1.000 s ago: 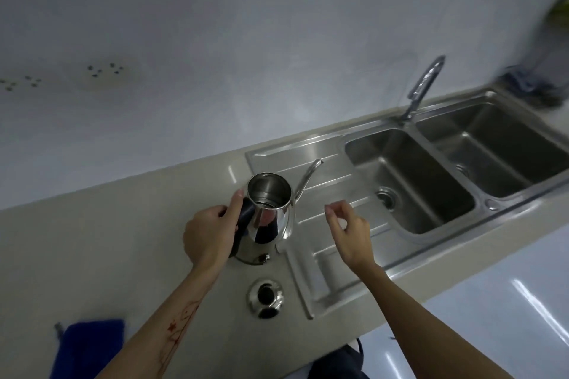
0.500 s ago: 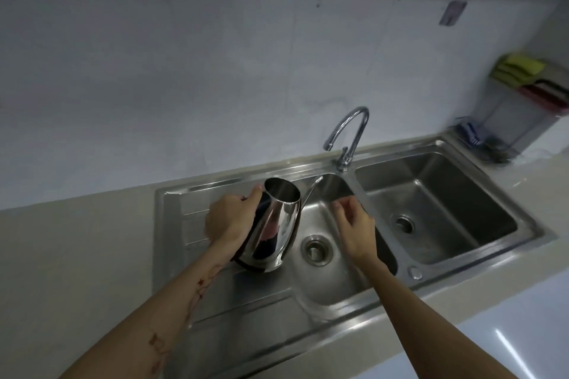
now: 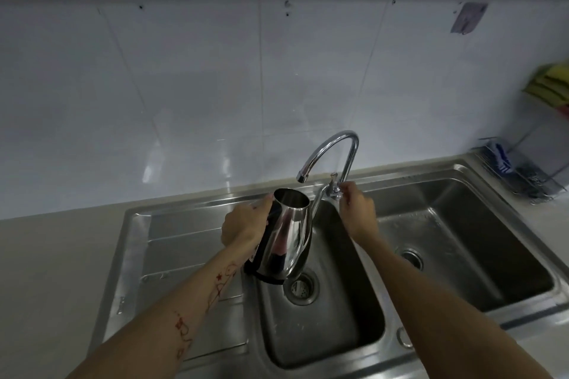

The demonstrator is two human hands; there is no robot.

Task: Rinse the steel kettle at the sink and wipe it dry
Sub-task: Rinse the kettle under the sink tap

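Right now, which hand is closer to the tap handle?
Right. The right hand touches the tap handle; the left hand holds the kettle, farther left.

The black handle of the shiny steel kettle [image 3: 288, 235] was hidden inside the closed left hand [image 3: 243, 226]. The small tap lever under the curved chrome faucet [image 3: 334, 152] sat behind the fingertips of the right hand [image 3: 358, 212] — its position could not be read. At the right edge, a wire rack [image 3: 523, 175] and yellow-green cloths [image 3: 551, 83] were blurred and cut off — their contents unclear. Both forearms ran off the bottom edge.
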